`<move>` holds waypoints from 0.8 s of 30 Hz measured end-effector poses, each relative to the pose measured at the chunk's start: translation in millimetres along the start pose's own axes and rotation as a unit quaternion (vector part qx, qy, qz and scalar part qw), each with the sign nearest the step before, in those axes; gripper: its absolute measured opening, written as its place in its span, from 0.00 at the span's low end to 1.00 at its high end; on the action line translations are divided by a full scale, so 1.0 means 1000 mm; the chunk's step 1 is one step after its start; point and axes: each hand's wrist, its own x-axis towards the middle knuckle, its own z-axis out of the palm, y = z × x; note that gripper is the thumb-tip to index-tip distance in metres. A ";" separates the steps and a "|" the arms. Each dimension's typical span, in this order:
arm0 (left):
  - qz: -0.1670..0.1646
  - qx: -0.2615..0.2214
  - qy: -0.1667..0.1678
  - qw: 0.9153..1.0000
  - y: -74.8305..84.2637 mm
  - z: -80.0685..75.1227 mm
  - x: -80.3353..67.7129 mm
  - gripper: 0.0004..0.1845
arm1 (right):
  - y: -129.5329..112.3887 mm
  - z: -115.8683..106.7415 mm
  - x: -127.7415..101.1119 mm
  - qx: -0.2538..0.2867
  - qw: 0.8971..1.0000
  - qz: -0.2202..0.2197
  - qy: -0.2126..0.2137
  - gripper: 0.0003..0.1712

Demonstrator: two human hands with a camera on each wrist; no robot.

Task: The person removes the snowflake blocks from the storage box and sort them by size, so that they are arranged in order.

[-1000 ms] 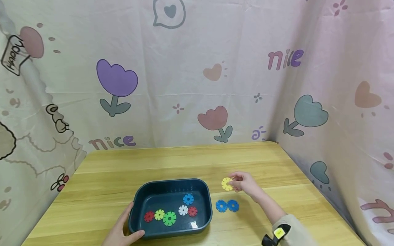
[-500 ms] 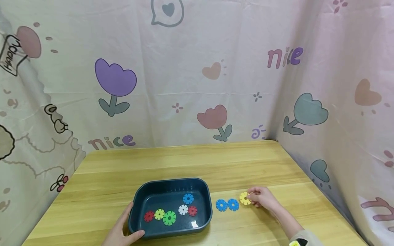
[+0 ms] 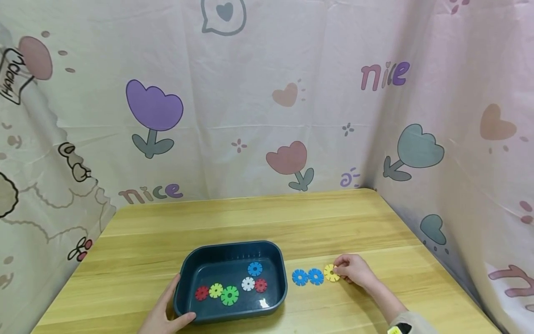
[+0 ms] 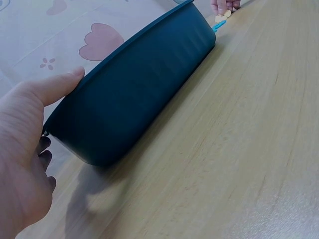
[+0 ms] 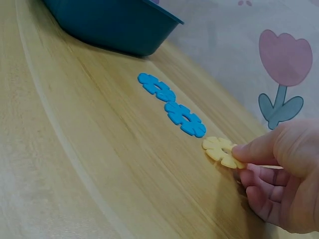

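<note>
My right hand (image 3: pixel 352 269) pinches a yellow snowflake disc (image 3: pixel 331 272) (image 5: pixel 222 151) low against the wooden table (image 3: pixel 258 222), just right of two blue discs (image 3: pixel 308 277) (image 5: pixel 172 103) lying in a row. A dark teal tub (image 3: pixel 232 280) (image 4: pixel 134 94) holds several discs: red, yellow, green, white and blue. My left hand (image 3: pixel 167 311) (image 4: pixel 30 149) grips the tub's near left corner, thumb over the rim.
Patterned cloth walls close in the table at the back (image 3: pixel 250 106) and right (image 3: pixel 471 153). The table's right edge runs near my right forearm. Bare wood lies behind the tub and to its left.
My right hand carried the yellow disc from above the table down and right, then brought it in beside the two blue discs. The left hand and tub stayed put.
</note>
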 end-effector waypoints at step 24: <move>-0.006 -0.014 -0.001 1.000 -0.002 0.000 0.001 0.55 | -0.029 -0.003 0.005 0.006 0.999 0.002 0.050 0.13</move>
